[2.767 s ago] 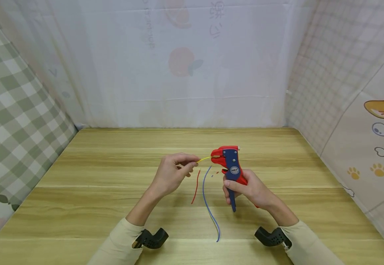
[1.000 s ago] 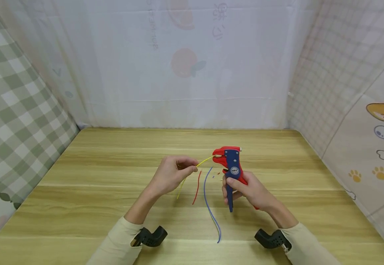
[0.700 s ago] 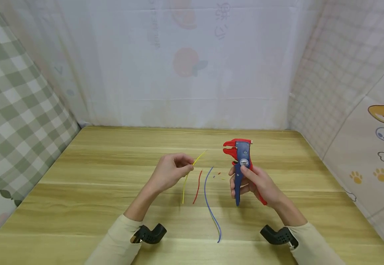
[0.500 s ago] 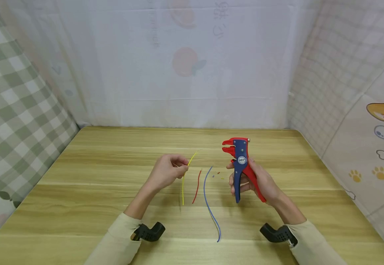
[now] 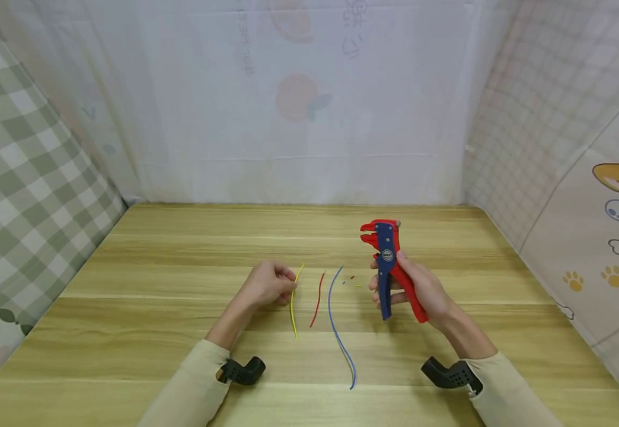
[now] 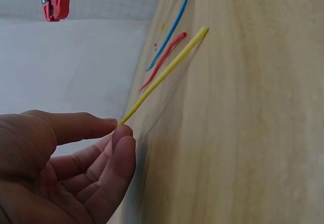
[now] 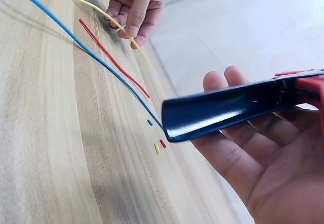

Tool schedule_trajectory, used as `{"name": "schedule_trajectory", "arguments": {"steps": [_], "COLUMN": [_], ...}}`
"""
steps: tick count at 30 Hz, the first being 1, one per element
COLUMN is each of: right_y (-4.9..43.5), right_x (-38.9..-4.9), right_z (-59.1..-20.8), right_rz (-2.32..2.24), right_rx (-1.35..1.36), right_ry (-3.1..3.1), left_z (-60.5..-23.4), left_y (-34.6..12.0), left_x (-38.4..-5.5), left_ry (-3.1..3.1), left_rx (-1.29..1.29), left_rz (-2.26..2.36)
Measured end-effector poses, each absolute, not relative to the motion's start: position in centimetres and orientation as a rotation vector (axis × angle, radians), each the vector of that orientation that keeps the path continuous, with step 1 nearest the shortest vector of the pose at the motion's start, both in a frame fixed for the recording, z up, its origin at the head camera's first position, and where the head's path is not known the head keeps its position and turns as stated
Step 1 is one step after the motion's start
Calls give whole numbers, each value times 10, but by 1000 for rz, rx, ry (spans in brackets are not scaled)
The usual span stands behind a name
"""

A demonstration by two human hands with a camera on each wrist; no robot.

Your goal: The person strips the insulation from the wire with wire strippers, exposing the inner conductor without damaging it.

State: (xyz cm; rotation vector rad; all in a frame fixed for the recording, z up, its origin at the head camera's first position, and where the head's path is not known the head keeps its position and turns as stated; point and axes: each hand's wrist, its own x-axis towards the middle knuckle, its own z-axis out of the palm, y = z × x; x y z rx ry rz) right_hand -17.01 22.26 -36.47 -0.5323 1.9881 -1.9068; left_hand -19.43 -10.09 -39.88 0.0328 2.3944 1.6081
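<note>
My left hand (image 5: 269, 284) pinches a yellow wire (image 5: 292, 314) between thumb and fingertips, low over the wooden table. In the left wrist view the wire (image 6: 162, 76) slants from the fingertips, its shadow beside it. Held in my right hand (image 5: 426, 287) is a red and blue wire stripper (image 5: 386, 255), raised, its jaws apart and handles spread. Between the hands lie a short red wire (image 5: 318, 299) and a longer, curved blue wire (image 5: 333, 320). The right wrist view shows the stripper's blue handle (image 7: 217, 110) across the fingers.
Small cut bits lie left of the stripper: a yellow bit (image 5: 359, 286), a red bit (image 5: 352, 277) and a blue bit (image 5: 344, 283). The wooden table (image 5: 181, 237) ends at a white curtain (image 5: 208, 130). Patterned cloth hangs at both sides.
The yellow wire has come out of the stripper's jaws, and my left hand has carried it left and down. My right hand has drawn the stripper right; its handles have spread. A yellow bit now lies on the table.
</note>
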Motion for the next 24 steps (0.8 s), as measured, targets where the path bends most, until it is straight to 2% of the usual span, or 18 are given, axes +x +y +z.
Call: {"name": "schedule_trajectory", "arguments": {"steps": [13,24], "right_y": [222,223], "right_x": [-170,-172], "right_z": [-363,-361], "right_rz": [-1793,-1675], "right_rx": [-394,-152], "right_ry": [2126,2436], "left_z": [-403,-402], "left_y": [-94,-94], "left_x": [-192,-189], "left_ry": [2431,2494], "left_rx": [-28,-22], "left_rz": [1515,1467]}}
